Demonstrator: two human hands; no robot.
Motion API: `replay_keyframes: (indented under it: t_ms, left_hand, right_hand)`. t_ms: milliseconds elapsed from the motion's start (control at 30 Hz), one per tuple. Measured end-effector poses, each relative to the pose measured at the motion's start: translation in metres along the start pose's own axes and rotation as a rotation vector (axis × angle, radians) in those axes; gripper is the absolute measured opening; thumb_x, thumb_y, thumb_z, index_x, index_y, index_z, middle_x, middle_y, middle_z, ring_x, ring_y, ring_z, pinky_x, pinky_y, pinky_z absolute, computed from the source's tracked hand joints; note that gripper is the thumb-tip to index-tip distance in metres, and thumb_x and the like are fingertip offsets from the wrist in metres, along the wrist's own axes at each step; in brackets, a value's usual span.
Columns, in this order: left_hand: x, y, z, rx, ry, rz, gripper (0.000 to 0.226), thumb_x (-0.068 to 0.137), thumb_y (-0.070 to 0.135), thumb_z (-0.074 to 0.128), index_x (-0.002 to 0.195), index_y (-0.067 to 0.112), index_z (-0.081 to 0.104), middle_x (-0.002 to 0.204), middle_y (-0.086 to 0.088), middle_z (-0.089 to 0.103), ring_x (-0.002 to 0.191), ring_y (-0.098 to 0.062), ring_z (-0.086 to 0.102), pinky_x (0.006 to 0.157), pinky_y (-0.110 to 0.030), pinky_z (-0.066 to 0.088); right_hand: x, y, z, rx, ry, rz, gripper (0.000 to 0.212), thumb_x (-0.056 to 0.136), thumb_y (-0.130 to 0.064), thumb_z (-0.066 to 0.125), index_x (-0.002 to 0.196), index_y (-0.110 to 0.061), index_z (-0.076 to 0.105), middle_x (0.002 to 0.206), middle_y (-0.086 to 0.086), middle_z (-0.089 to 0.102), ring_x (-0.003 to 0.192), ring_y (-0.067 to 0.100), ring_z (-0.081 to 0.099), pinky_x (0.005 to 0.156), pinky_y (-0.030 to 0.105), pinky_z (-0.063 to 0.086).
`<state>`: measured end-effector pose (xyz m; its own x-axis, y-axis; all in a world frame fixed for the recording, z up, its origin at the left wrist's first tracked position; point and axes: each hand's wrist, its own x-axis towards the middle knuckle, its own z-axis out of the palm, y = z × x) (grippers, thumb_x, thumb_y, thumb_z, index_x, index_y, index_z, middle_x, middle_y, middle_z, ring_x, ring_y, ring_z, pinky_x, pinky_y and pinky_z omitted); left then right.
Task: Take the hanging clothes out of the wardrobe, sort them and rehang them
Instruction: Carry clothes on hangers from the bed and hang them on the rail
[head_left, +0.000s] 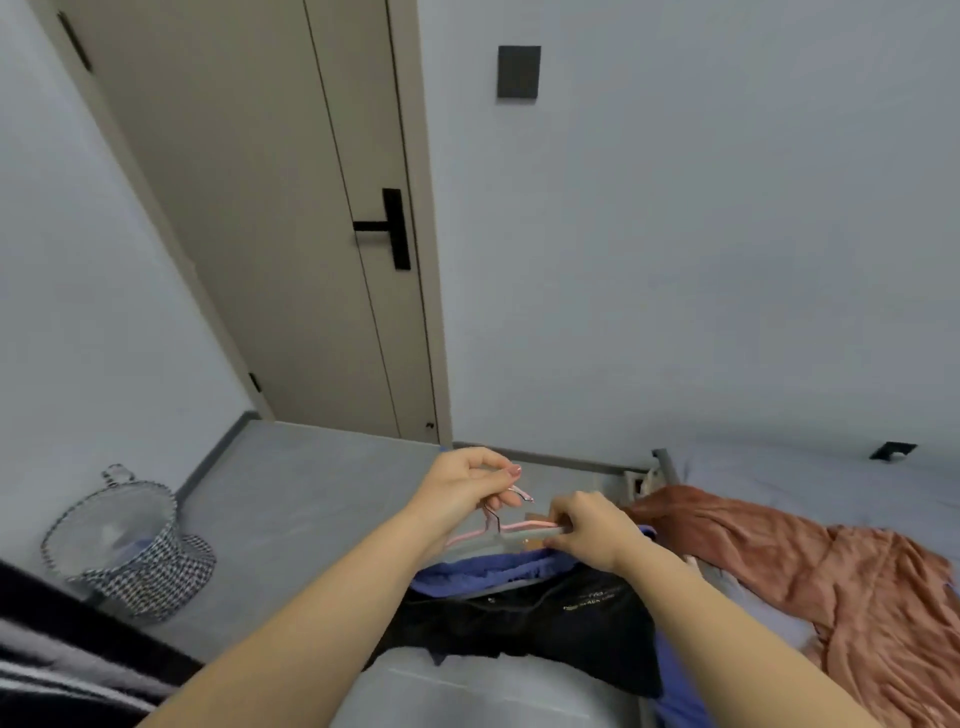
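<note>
My left hand (462, 486) pinches the hanger (511, 530) hook, right hand (587, 530) fingers clamp its arm, just above the clothes (524, 597) on the bed (810, 483). Sorting step, I reckon; next, thread a garment on.

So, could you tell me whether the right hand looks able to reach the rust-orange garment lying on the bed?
Probably yes: the rust-orange garment lies uncovered just beside the right hand, though that hand would first have to release the pink hangers.
</note>
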<state>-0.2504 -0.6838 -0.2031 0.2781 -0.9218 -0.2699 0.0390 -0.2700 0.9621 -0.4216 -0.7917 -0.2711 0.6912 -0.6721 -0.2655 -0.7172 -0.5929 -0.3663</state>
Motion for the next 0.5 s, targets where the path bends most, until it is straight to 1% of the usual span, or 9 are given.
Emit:
replay_keyframes:
  t_ms: [67, 133, 200, 267, 333, 367, 400, 467, 500]
  left_hand:
    - [-0.018, -0.008, -0.009, 0.026, 0.014, -0.012, 0.010, 0.086, 0.017, 0.070, 0.089, 0.008, 0.067, 0.071, -0.010, 0.072, 0.054, -0.009, 0.055, 0.058, -0.021, 0.047]
    - [-0.033, -0.016, -0.016, 0.040, 0.045, -0.033, 0.012, 0.086, 0.020, 0.070, 0.090, 0.009, 0.067, 0.071, -0.008, 0.073, 0.055, -0.008, 0.052, 0.058, -0.022, 0.046]
    - [-0.048, -0.022, -0.021, 0.027, 0.092, -0.052, 0.013, 0.087, 0.020, 0.069, 0.092, 0.008, 0.067, 0.072, -0.008, 0.074, 0.055, -0.008, 0.052, 0.058, -0.025, 0.046]
    - [-0.065, -0.028, -0.023, 0.007, 0.172, -0.068, 0.013, 0.088, 0.019, 0.069, 0.093, 0.008, 0.065, 0.074, -0.008, 0.075, 0.055, -0.007, 0.052, 0.060, -0.026, 0.046]
    - [-0.084, -0.033, -0.021, -0.023, 0.277, -0.085, 0.014, 0.087, 0.019, 0.070, 0.093, 0.008, 0.065, 0.076, -0.010, 0.075, 0.054, -0.007, 0.053, 0.058, -0.027, 0.046]
    - [-0.094, -0.035, -0.019, -0.039, 0.328, -0.088, 0.013, 0.087, 0.018, 0.070, 0.092, 0.007, 0.065, 0.076, -0.011, 0.075, 0.053, -0.007, 0.054, 0.055, -0.026, 0.046]
    - [-0.104, -0.037, -0.017, -0.058, 0.374, -0.089, 0.011, 0.087, 0.016, 0.070, 0.089, 0.007, 0.064, 0.075, -0.012, 0.074, 0.051, -0.006, 0.055, 0.052, -0.023, 0.046]
    - [-0.124, -0.041, -0.013, -0.085, 0.452, -0.098, 0.008, 0.088, 0.013, 0.068, 0.085, 0.007, 0.063, 0.075, -0.013, 0.073, 0.049, -0.005, 0.057, 0.051, -0.020, 0.046]
    - [-0.134, -0.044, -0.012, -0.087, 0.483, -0.106, 0.008, 0.088, 0.013, 0.068, 0.085, 0.008, 0.063, 0.076, -0.014, 0.074, 0.049, -0.006, 0.057, 0.053, -0.022, 0.046]
  right_hand:
    - [0.000, -0.016, 0.015, 0.010, -0.042, -0.023, 0.016, 0.080, -0.039, 0.069, 0.082, -0.031, 0.055, 0.083, -0.005, 0.059, 0.084, 0.020, 0.058, 0.074, 0.032, 0.046]
    - [-0.001, -0.028, 0.025, 0.006, -0.089, -0.047, 0.023, 0.078, -0.035, 0.072, 0.096, -0.027, 0.062, 0.096, -0.001, 0.062, 0.092, 0.019, 0.058, 0.081, 0.030, 0.046]
    - [-0.001, -0.040, 0.031, 0.035, -0.051, -0.078, 0.032, 0.078, -0.025, 0.070, 0.107, -0.020, 0.059, 0.107, 0.002, 0.052, 0.101, 0.022, 0.053, 0.085, 0.027, 0.041]
    - [-0.008, -0.055, 0.033, 0.130, 0.072, -0.053, 0.020, 0.081, -0.010, 0.061, 0.097, -0.016, 0.050, 0.104, 0.002, 0.040, 0.094, 0.024, 0.049, 0.079, 0.028, 0.041]
    - [-0.021, -0.074, 0.038, 0.241, 0.154, 0.042, 0.010, 0.083, -0.002, 0.050, 0.086, -0.010, 0.047, 0.097, 0.007, 0.045, 0.085, 0.029, 0.053, 0.071, 0.034, 0.044]
    - [-0.028, -0.083, 0.044, 0.320, 0.109, 0.078, 0.008, 0.085, -0.001, 0.045, 0.082, -0.008, 0.048, 0.091, 0.011, 0.051, 0.081, 0.032, 0.057, 0.068, 0.038, 0.048]
    - [-0.037, -0.090, 0.053, 0.435, 0.000, 0.091, 0.012, 0.086, -0.002, 0.043, 0.079, -0.008, 0.049, 0.086, 0.014, 0.056, 0.077, 0.032, 0.060, 0.066, 0.040, 0.052]
    - [-0.058, -0.108, 0.072, 0.712, -0.305, 0.093, 0.012, 0.089, -0.005, 0.044, 0.082, -0.009, 0.053, 0.084, 0.012, 0.061, 0.071, 0.023, 0.059, 0.066, 0.034, 0.055]
    - [-0.069, -0.117, 0.080, 0.814, -0.432, 0.085, 0.008, 0.090, -0.008, 0.048, 0.087, -0.011, 0.055, 0.086, 0.008, 0.062, 0.073, 0.018, 0.058, 0.066, 0.030, 0.054]
